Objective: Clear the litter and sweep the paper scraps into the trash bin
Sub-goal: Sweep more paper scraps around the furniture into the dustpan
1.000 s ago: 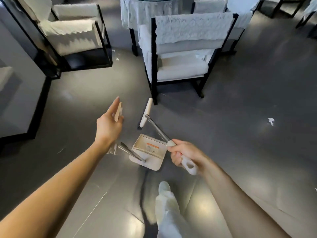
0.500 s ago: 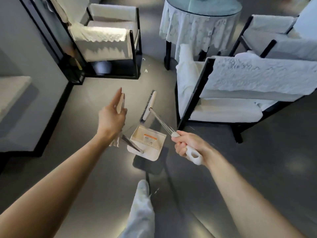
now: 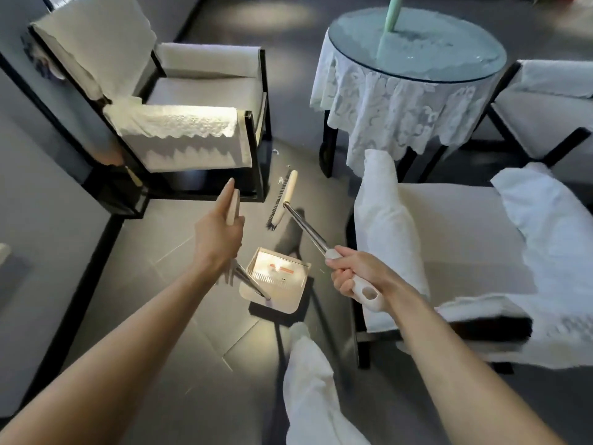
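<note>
Left hand (image 3: pixel 218 234) fingers clench the cream long-handled dustpan (image 3: pixel 279 281); right hand (image 3: pixel 356 274) grasps the steel-shafted broom (image 3: pixel 301 224), aimed at white paper scraps (image 3: pixel 279 180) for sweeping.

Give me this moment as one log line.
left hand: grips dustpan handle | right hand: grips broom handle | broom head: beside paper scraps

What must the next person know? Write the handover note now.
Left hand grips the handle of the cream long-handled dustpan; no scraps are visible in the pan.
Right hand grips the white-handled, steel-poled broom, its brush head between the black-framed armchair and the round lace-covered table.
White paper scraps lie on the floor just beyond the brush head, unswept.
Left to do: sweep them into the pan and empty it. The trash bin is not in view.
</note>
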### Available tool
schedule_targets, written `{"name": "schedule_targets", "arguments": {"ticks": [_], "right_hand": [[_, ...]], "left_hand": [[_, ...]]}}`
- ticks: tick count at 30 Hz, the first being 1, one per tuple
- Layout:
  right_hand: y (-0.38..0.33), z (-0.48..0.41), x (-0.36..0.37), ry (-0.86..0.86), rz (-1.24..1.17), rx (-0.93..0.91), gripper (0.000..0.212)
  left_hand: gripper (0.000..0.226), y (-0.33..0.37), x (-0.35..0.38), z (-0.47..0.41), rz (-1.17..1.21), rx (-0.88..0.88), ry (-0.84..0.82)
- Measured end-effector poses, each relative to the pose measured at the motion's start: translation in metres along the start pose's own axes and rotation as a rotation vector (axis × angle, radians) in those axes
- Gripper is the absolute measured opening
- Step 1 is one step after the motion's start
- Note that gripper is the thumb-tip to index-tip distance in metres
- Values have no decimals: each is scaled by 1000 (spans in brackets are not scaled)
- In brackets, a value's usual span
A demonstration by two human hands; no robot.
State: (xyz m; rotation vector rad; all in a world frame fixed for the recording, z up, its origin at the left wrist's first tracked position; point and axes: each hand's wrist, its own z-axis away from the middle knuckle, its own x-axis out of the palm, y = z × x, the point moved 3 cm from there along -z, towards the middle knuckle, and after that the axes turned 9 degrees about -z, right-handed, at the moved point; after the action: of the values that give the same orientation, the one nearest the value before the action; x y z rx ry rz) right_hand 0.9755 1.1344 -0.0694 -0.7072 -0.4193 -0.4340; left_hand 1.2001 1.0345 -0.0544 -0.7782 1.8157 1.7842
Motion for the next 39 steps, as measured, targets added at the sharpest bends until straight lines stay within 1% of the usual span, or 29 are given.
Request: {"name": "schedule_targets", "arguments": {"ticks": [2, 3, 5, 7, 9, 12, 16, 17, 20, 23, 26, 27, 29, 30, 35, 38, 39], "right_hand": [[-48, -45, -5, 0, -1, 20, 21], [-73, -66, -8, 8, 10, 30, 26], [-119, -103, -13, 30, 41, 25, 44], [-168, -142, -17, 78, 49, 32, 61], [-210, -177, -17, 90, 28, 57, 66], [-265, -229, -22, 122, 38, 85, 57], [-331, -298, -26, 147, 49, 104, 41], [-346, -314, -26, 165, 53, 105, 43], [-393, -361, -29, 201, 28, 88, 61], [-437, -396, -28, 212, 55, 107, 59], [-481, -431, -33, 240, 78, 107, 61], [-497, -445, -34, 234, 77, 120, 57], [-531, -480, -35, 219, 105, 151, 36], [-549, -497, -35, 225, 132, 165, 30], [-635, -583, -33, 271, 278, 169, 27], [-674, -628, -33, 282, 346, 179, 19], [-684, -642, -34, 296, 385, 188, 23]], "left_hand": [[68, 7, 24, -60, -8, 7, -4], [69, 12, 35, -90, 4, 4, -8], [71, 25, 50, -138, 40, 26, -12], [72, 32, 65, -191, 43, 7, -11], [71, 37, 76, -235, 48, -17, -16], [71, 43, 95, -304, 69, -56, -22], [70, 48, 127, -391, 39, -64, -26], [70, 48, 136, -410, 32, -66, -41], [70, 50, 160, -463, 37, -91, -70], [70, 55, 181, -507, 61, -114, -95], [71, 64, 198, -556, 32, -120, -122], [71, 66, 204, -573, 28, -126, -129], [71, 69, 215, -608, 16, -138, -143], [71, 70, 221, -622, 3, -144, -152], [71, 67, 247, -675, -67, -163, -171], [71, 64, 253, -692, -39, -210, -149], [71, 63, 254, -696, -18, -230, -138]]}}
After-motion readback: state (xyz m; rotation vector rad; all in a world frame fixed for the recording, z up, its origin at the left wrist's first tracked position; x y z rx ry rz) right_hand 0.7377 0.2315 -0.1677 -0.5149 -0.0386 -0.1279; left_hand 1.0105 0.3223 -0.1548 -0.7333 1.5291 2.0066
